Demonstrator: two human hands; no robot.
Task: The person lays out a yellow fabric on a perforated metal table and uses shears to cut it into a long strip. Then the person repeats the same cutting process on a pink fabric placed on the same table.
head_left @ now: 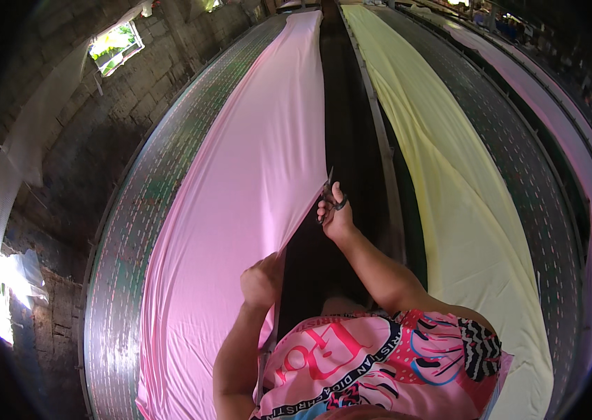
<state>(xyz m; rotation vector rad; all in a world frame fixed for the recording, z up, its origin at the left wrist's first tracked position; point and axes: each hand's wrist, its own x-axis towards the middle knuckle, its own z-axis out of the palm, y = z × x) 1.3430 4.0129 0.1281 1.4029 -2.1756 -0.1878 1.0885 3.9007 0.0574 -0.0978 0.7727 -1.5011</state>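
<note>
A long sheet of pink fabric (240,182) lies along the table on my left, its right edge pulled taut toward me. My left hand (259,281) is closed on that edge, low in the view. Farther up the same edge, my right hand (336,213) grips a pair of dark-handled scissors (331,177), fingers through the loops. The blades point away from me and meet the fabric's edge; whether they are apart is too small to tell.
A dark gap (352,126) runs between the tables. Pale yellow fabric (450,203) covers part of the right-hand table (513,140). The left table (149,210) has a dark, dash-marked surface. Beyond it stands a block wall (163,49); more pink fabric (555,105) hangs far right.
</note>
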